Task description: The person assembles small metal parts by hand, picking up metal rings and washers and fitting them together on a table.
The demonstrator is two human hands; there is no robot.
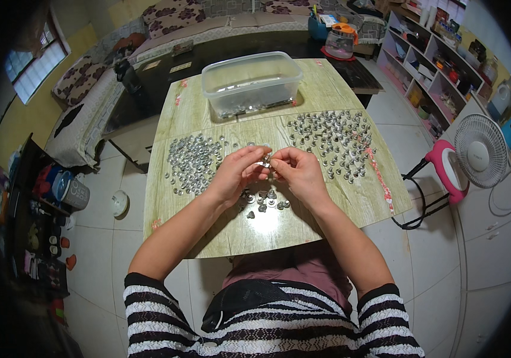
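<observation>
Over the middle of the table my left hand (237, 171) and my right hand (298, 173) meet, fingertips pinched together around a small shiny metal piece (266, 161). Its exact kind is too small to make out. Below my hands lies a loose group of small metal parts (262, 207), some dark and knobbed. To the left spreads a pile of round, silvery cap-like pieces (193, 160). On the right stand many small metal pieces with stems (342, 140), scattered toward the table's edge. My fingers partly hide the piece between them.
A clear plastic tub (252, 77) with some metal bits at its bottom stands at the table's (219, 238) far side. Behind is a dark, glossy table (130, 110) with a jug (340, 43) on it. A fan (479, 152) and pink-backed chair (446, 170) stand at right.
</observation>
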